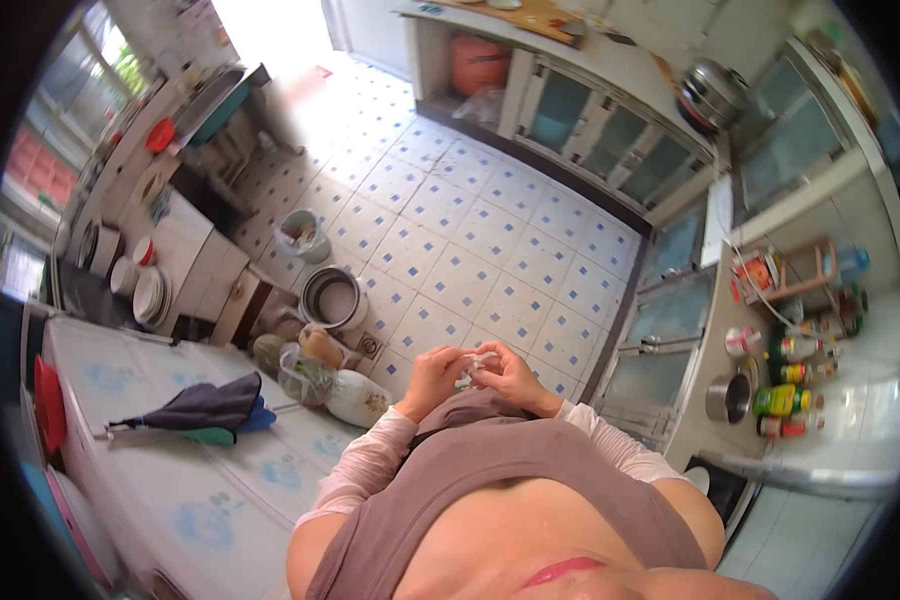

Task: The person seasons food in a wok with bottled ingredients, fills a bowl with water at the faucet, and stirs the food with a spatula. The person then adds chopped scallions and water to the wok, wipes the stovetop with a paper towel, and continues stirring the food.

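Observation:
Both hands meet in front of my waist, over the brown apron. My left hand is closed, its fingertips pinching a small white thing. From the other side my right hand pinches at the same white thing, thumb and fingers bent towards the left fingertips. The fingers cover most of it, so its kind cannot be made out. Pale sleeves cover both forearms.
Left on the floor stand a metal pot, a bucket and a white sack. A folded umbrella lies on the white surface at left. Bottles and a steel pot stand on the right counter.

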`<state>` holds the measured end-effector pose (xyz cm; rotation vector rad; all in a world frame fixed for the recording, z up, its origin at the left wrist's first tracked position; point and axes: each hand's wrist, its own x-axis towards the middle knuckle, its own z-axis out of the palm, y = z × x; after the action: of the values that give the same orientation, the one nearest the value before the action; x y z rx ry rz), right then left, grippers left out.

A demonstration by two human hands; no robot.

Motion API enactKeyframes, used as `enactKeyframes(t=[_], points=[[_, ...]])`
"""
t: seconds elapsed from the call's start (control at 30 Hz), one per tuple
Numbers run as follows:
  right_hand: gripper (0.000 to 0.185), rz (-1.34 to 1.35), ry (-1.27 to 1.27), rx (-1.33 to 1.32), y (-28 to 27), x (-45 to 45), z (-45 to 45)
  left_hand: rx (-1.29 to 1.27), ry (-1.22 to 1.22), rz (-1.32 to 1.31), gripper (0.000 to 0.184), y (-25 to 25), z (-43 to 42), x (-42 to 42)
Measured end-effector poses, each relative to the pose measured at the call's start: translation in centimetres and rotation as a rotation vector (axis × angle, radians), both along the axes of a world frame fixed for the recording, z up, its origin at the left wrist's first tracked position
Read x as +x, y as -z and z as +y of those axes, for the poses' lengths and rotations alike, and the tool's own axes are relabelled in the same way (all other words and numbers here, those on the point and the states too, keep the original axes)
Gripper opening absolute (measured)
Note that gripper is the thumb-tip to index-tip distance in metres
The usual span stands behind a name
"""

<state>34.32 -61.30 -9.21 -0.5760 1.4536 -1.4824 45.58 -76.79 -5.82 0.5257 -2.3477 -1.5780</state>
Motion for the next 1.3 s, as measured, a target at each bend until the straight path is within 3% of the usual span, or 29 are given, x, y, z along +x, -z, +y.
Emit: enactKeyframes(t=[0.03, 0.1, 0.2, 0.33, 0.43, 0.5, 0.53, 0.6, 0.73, 0.93, 1.17, 1.3], points=[[0.035, 0.048, -0.062, -0.006, 0.6, -0.3, -1.0, 0.060, -0.065, -0.018, 0.017, 0.3, -0.5, 0.3], [0.037, -0.262, -0.159, -0.035, -2.8, -1.7, -4.1, 0.166, -0.194, -0.071, 0.020, 0.0, -1.6, 0.4], [0.035, -0.579, -0.301, 0.063, -3.2, -4.3, -8.6, 0.313, -0.343, -0.130, 0.026, -0.8, -4.2, -0.1], [0.021, -0.154, -0.500, 0.040, -5.5, -8.3, -15.1, 0.543, -0.372, -0.075, 0.028, 1.1, -8.0, -2.1], [0.018, 0.503, -0.680, -0.070, -5.1, -12.5, -19.6, 0.597, -0.394, 0.028, 0.028, 1.4, -10.5, -5.6], [0.019, 0.772, -0.694, -0.196, -3.4, -15.8, -23.0, 0.577, -0.419, 0.045, 0.029, 0.3, -13.0, -8.4], [0.021, 0.751, -0.669, -0.247, -2.4, -17.6, -24.6, 0.570, -0.427, 0.020, 0.029, -0.6, -14.4, -9.8], [0.035, 0.358, -0.631, 0.044, -2.3, -21.1, -27.8, 0.576, -0.465, -0.016, 0.028, -0.8, -17.4, -12.7], [0.038, 0.148, -0.585, 0.043, -0.9, -27.8, -32.3, 0.686, -0.646, -0.011, 0.022, 3.5, -24.0, -17.2], [0.025, -0.125, -0.283, 0.197, 0.3, -35.2, -34.5, 0.941, -1.177, 0.341, 0.015, 9.4, -35.5, -20.4], [0.020, -0.105, -0.143, 0.319, 2.6, -39.0, -36.4, 1.031, -1.492, 0.378, 0.014, 18.3, -51.8, -19.4], [0.020, -0.118, -0.026, 0.320, 3.5, -40.5, -40.0, 0.929, -1.537, 0.368, 0.020, 23.3, -61.0, -18.3]])
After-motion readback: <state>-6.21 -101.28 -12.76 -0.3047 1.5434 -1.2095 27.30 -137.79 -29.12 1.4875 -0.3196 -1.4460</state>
